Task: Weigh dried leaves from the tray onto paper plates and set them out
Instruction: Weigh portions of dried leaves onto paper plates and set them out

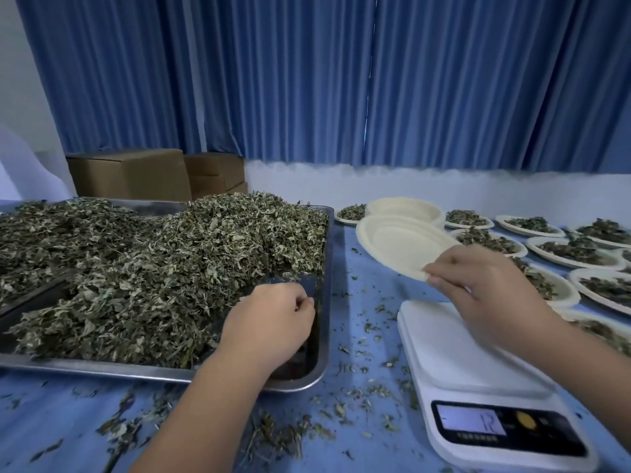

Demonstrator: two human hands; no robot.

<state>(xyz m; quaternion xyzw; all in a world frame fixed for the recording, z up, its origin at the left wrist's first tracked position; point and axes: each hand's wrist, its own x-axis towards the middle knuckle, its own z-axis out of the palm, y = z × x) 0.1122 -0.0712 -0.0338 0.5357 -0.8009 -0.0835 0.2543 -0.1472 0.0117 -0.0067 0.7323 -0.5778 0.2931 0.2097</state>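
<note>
Firstly, dried leaves [164,261]: heaped thick across the left half of the frame, filling most of the metal tray [102,366]; only the tray's lower right corner shows dark, bare metal.
Left hand [269,322]: in that bare corner, against the edge of the heap; its fingers [300,303] are curled inward, and I cannot tell whether they hold any leaf.
Right hand [478,278]: right of centre, thumb and fingers pinching the near rim of an empty plate [399,247].
Empty plate: tilted, held off the surface, just above the far end of the scale and in front of the plate stack.
Plate stack [403,208]: pale empty plates, centre right, behind the held one.
Scale [478,370]: white, lower right, its platform bare; the lit display [473,423] is too blurred to read.
Filled plates [573,250]: rows along the right edge, each with a small pile of leaves.
Surface [362,302]: blue, littered with leaf scraps [283,435] between tray and scale and along the bottom.
Cardboard boxes [129,175]: upper left, behind the tray.
Curtains [307,80]: blue, pleated, across the top.
</note>
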